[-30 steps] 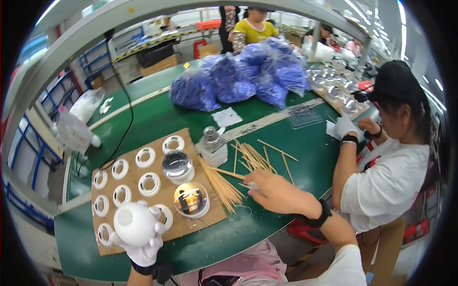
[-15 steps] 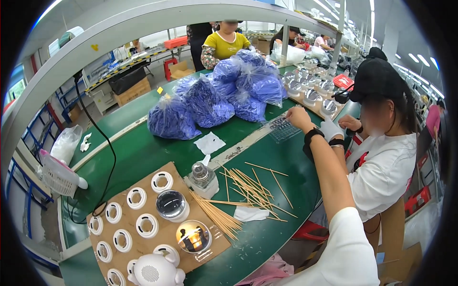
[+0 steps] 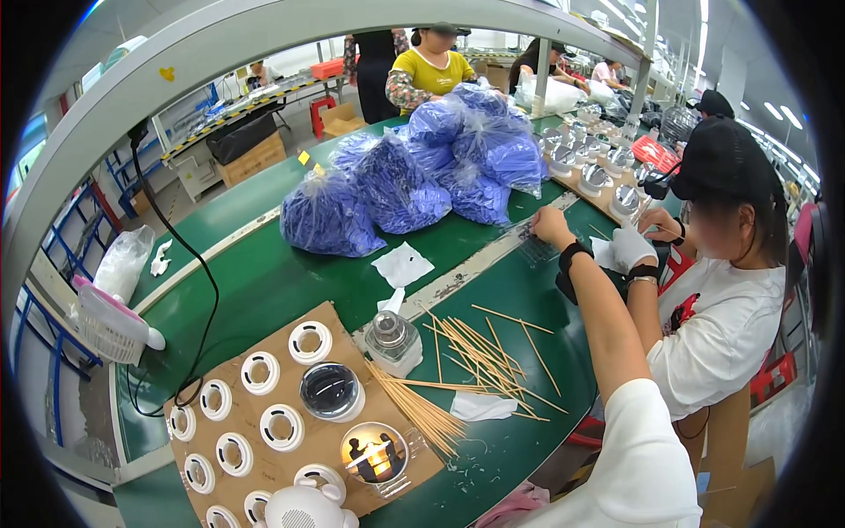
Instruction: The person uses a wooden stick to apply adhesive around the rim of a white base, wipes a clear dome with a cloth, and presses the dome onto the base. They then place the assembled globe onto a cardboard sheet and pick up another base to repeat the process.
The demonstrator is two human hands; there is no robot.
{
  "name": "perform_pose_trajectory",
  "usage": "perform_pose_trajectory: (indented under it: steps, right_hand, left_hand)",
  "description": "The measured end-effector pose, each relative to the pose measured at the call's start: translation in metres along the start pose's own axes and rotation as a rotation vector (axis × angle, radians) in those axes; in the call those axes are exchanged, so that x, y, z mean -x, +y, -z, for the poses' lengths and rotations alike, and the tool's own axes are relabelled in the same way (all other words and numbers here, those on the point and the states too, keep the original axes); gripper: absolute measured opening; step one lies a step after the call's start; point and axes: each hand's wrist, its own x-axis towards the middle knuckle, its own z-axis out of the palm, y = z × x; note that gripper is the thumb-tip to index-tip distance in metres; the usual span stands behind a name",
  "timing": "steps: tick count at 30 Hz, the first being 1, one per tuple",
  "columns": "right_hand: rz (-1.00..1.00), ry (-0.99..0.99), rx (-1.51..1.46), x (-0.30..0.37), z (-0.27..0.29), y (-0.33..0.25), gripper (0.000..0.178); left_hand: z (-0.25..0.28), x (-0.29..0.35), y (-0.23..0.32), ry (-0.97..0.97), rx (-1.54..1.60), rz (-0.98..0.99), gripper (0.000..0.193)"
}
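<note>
My right hand (image 3: 553, 228), with a black band at the wrist, reaches far across the green table. Its fingers are curled together over a clear gridded plastic tray (image 3: 539, 253); what lies between them is too small to make out. My left hand is outside the picture. Nearer to me, thin wooden sticks (image 3: 480, 352) lie scattered beside a clear glass bottle (image 3: 390, 334) and a folded white cloth (image 3: 483, 406). On a cardboard sheet (image 3: 207, 422) stand several white rings (image 3: 282, 427), a dark glossy dome (image 3: 330, 391) and a lit picture disc (image 3: 374, 452).
A white rounded device with a speaker grille (image 3: 308, 509) sits at the near edge. Bags of blue pieces (image 3: 405, 189) are heaped farther back. On my right, a co-worker's gloved hand (image 3: 632, 247) holds white cloth. A black cable (image 3: 198, 255) hangs at left.
The view has shifted, so the table things appear farther right. My right hand stays around the clear tray with fingers curled. The co-worker's hands now hold a white cloth.
</note>
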Motion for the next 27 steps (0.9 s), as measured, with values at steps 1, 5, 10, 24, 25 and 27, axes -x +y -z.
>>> perform_pose_trajectory:
  steps: [1, 5, 10, 24, 25, 27]
  right_hand:
    - [0.005, -0.009, -0.004, 0.002, 0.001, -0.001, 0.017]
    - [0.02, -0.028, -0.07, 0.0, 0.014, 0.012, 0.013]
    - [-0.02, -0.08, -0.161, -0.007, 0.032, 0.006, 0.014]
    - [0.579, -0.628, -1.221, 0.336, 0.174, -0.208, 0.007]
    - [0.59, -0.72, -1.264, 0.359, 0.174, -0.21, 0.009]
    - [0.586, -0.828, -1.328, 0.391, 0.174, -0.209, 0.014]
  left_hand:
    - [0.011, -0.004, -0.009, -0.29, 0.435, -0.057, 0.095]
    - [-0.031, 0.014, 0.023, 0.369, -0.57, 0.053, 0.091]
    - [-0.033, 0.006, 0.009, 0.211, -0.509, 0.023, 0.084]
    - [-0.049, 0.043, -0.051, 0.399, -1.624, -0.145, 0.092]
    - [-0.043, 0.05, -0.053, 0.393, -1.654, -0.206, 0.092]
    - [-0.033, 0.056, -0.059, 0.341, -1.791, -0.333, 0.091]
